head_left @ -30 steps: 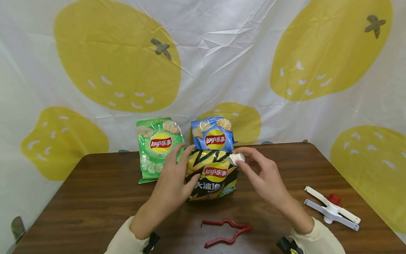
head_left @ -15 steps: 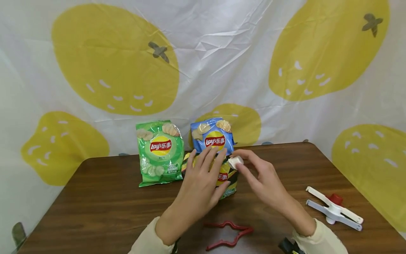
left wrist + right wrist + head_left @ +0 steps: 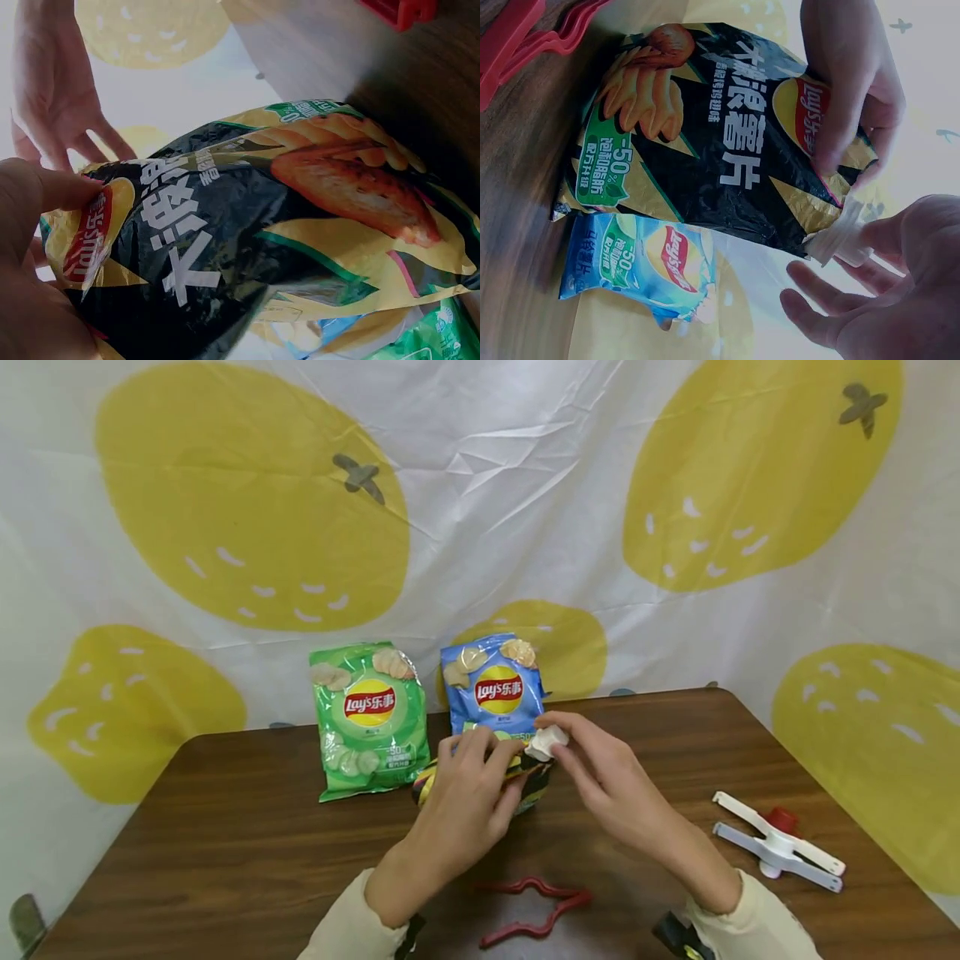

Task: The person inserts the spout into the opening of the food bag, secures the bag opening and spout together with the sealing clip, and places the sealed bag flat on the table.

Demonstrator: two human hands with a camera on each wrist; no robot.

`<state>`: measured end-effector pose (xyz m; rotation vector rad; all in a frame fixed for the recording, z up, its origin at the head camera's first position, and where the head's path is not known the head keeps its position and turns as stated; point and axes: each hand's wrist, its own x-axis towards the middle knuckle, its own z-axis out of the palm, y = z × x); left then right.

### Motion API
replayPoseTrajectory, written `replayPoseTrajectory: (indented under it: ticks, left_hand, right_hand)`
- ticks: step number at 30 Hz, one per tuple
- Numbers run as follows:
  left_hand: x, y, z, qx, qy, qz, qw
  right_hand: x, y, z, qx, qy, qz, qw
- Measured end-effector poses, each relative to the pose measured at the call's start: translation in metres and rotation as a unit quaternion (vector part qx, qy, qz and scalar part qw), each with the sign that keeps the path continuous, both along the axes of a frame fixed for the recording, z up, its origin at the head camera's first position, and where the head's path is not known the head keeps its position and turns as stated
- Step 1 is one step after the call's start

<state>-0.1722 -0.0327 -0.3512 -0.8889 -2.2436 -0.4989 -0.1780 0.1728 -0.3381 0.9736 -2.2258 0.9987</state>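
A black and yellow bag of Lay's chips (image 3: pixel 731 139) stands on the table, mostly covered by my hands in the head view. My left hand (image 3: pixel 465 802) pinches its top edge, thumb on the printed front and fingers behind. Between thumb and index finger, my right hand (image 3: pixel 626 793) holds a small white cap-like piece (image 3: pixel 546 743) at the bag's top right corner. In the right wrist view that white piece looks translucent and touches the bag's corner; its exact kind is unclear.
A green chip bag (image 3: pixel 371 727) and a blue chip bag (image 3: pixel 495 685) lean at the back. A red clip (image 3: pixel 573 900) lies spread near the front. To the right is a white clip (image 3: pixel 776 843) with a red cap. A lemon-print cloth (image 3: pixel 480 527) hangs behind the table.
My left hand has moved right across the bag's front and now grips its top. The bag's top has tipped toward me, baring more of the blue bag. My right hand keeps the white piece.
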Motion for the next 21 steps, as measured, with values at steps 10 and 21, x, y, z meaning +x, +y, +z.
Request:
replayPoseTrajectory:
  ticks: [10, 21]
  left_hand:
    - [-0.0033, -0.0067, 0.0035, 0.024, -0.004, -0.023, 0.9994]
    - [-0.0043, -0.0096, 0.0042, 0.042, -0.009, -0.053, 0.9977]
  right_hand:
    - [0.0028, -0.0047, -0.0017, 0.022, -0.024, 0.045, 0.998]
    - [0.0017, -0.0044, -0.0022, 0.032, -0.015, 0.036, 0.999]
